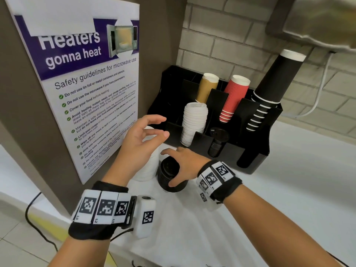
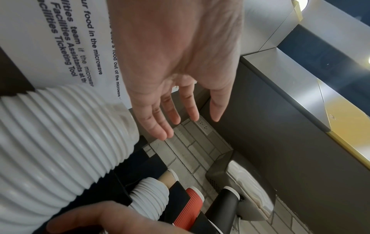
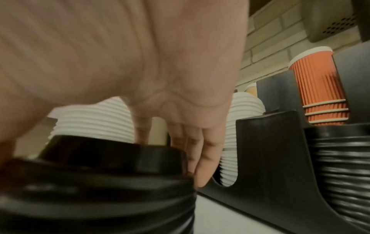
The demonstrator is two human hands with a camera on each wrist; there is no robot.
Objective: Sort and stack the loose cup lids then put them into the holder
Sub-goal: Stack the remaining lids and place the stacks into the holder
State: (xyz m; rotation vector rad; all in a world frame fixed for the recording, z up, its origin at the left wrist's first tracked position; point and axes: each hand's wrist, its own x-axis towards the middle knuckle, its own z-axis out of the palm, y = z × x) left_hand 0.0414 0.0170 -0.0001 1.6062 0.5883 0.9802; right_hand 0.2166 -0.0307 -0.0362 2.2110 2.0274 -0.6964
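Note:
A loose stack of black lids (image 1: 163,180) stands on the white counter (image 1: 279,189). My right hand (image 1: 170,167) grips it from above, thumb on the near side and fingers (image 3: 200,159) curled down the far side of the black lid stack (image 3: 100,182). Left of it stands a loose stack of white lids (image 1: 148,168), large in the left wrist view (image 2: 60,142). Above that stack my left hand (image 1: 161,126) hovers with relaxed, empty fingers (image 2: 172,120). The black holder (image 1: 273,132) behind has white lids (image 1: 194,122) and black lids (image 1: 217,145) in front slots.
Brown cups (image 1: 207,87), red cups (image 1: 234,97) and black cups (image 1: 269,93) lean in the holder's rear slots. A microwave safety poster (image 1: 86,83) covers the brown panel on the left. A brick wall (image 1: 221,35) and a grey dispenser (image 1: 317,22) are behind. A cable (image 1: 30,209) hangs at the counter's left edge.

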